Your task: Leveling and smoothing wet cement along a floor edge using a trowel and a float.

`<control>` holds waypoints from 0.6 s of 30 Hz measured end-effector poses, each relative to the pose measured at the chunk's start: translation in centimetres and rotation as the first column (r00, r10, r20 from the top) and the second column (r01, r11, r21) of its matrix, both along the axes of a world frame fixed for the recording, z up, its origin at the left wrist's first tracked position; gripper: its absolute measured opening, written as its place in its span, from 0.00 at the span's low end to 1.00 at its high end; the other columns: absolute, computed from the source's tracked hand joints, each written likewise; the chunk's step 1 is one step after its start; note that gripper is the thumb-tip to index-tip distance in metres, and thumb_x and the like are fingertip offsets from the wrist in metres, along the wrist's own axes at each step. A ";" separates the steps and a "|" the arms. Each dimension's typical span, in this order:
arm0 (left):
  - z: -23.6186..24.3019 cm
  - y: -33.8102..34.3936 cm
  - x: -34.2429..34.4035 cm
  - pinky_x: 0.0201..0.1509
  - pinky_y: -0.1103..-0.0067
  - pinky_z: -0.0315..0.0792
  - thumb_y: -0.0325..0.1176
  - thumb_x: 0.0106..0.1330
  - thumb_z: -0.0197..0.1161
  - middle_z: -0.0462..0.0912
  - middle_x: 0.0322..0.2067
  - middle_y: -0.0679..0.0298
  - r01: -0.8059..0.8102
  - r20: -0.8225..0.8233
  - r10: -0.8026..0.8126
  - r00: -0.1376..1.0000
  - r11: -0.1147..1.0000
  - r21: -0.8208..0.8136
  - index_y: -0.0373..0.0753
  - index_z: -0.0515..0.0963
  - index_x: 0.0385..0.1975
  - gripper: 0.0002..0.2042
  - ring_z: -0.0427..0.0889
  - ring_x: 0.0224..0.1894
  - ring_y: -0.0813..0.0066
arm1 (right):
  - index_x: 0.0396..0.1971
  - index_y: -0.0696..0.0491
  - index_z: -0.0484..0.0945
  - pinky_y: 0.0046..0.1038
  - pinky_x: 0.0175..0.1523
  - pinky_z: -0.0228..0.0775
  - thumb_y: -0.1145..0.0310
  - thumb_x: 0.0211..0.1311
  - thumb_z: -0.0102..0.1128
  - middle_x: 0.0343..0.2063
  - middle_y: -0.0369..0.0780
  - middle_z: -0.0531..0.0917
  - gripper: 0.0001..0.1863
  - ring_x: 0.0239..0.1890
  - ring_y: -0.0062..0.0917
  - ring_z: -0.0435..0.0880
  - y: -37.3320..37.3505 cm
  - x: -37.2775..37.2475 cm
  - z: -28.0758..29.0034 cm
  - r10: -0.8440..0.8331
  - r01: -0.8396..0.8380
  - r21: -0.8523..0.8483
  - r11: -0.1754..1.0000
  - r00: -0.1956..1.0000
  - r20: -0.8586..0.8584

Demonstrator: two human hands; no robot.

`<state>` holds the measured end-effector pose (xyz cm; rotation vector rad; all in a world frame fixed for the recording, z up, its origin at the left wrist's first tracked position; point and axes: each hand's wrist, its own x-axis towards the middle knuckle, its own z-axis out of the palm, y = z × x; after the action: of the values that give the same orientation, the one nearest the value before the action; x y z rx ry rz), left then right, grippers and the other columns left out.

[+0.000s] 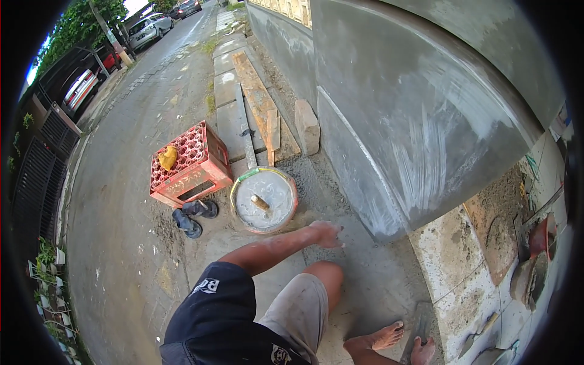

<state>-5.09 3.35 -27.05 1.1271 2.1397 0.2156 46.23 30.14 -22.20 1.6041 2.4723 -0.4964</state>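
My left hand (326,234), dusty with grey, hangs over the grey ground between the bucket and the wall corner. Its fingers are loosely apart, holding nothing I can see. Down at the lower right, my right hand (422,352) is closed on one end of a long, flat grey board (418,325) beside my bare foot (383,338). A round bucket (279,214) of grey, watery mix stands beyond my left forearm, a wooden handle (260,202) sticking up from it. The grey plastered wall (389,115) carries pale smears near its corner.
Left of the bucket are a red bottle crate (190,182) with a yellow lump (168,158) on top and dark sandals (193,218). Planks (258,97) and a stone block (308,128) lie along the wall. Dirty tiles (453,249) and a scraper-like tool (479,334) are at right.
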 end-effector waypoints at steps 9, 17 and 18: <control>2.7 -14.8 -2.4 0.45 0.69 0.79 0.38 0.65 0.66 0.87 0.40 0.49 -0.669 0.014 0.803 0.595 0.486 0.563 0.38 0.73 0.61 0.25 0.88 0.37 0.57 | 0.51 0.63 0.80 0.47 0.56 0.71 0.41 0.66 0.56 0.45 0.59 0.84 0.36 0.51 0.53 0.82 -2.1 2.6 4.2 -0.105 0.104 0.032 0.994 0.994 0.030; 0.5 -18.2 -4.3 0.47 0.66 0.81 0.38 0.64 0.66 0.85 0.46 0.55 -0.654 -0.057 0.817 0.574 0.500 0.568 0.39 0.77 0.58 0.22 0.87 0.40 0.56 | 0.60 0.57 0.73 0.51 0.65 0.65 0.49 0.71 0.50 0.56 0.53 0.79 0.29 0.59 0.52 0.76 -10.8 -4.7 -11.7 -0.051 0.048 -0.055 0.997 0.997 -0.049; 0.4 -18.0 -4.0 0.47 0.66 0.81 0.38 0.64 0.66 0.85 0.46 0.55 -0.646 -0.061 0.813 0.579 0.503 0.574 0.39 0.77 0.58 0.22 0.87 0.40 0.56 | 0.61 0.58 0.71 0.51 0.68 0.63 0.50 0.73 0.48 0.59 0.52 0.78 0.29 0.62 0.52 0.75 -15.1 -6.4 -17.0 -0.153 0.148 0.128 0.981 0.988 0.031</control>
<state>-9.10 -14.64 -26.68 0.3711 2.8790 1.1185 39.83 14.99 -39.18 1.8404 2.4078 -0.3297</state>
